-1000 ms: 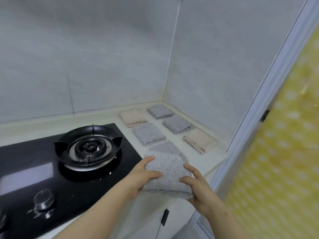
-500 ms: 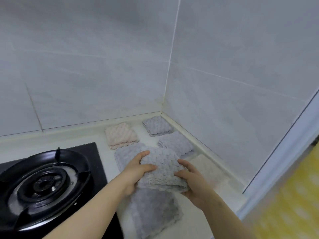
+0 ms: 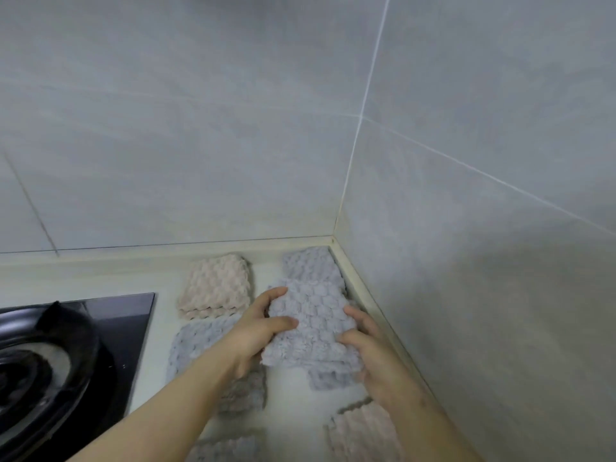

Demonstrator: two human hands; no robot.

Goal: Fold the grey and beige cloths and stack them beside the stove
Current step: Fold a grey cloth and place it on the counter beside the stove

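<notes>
While both hands — left [image 3: 256, 331], right [image 3: 373, 358] — grip a folded grey cloth [image 3: 308, 323], a beige cloth [image 3: 215, 286] lies far left.

One wide-angle head-worn camera looks forward and down from close above the counter [image 3: 100, 275], facing the far wall corner [image 3: 335, 235]. The stove [image 3: 50, 361] is cut off at the near left; the left hand [image 3: 253, 331] and right hand [image 3: 376, 361], gripping a grey cloth [image 3: 310, 311], sit low and central.

Pale grey tiled walls [image 3: 200, 128] in a corner above a cream countertop [image 3: 83, 271].
</notes>
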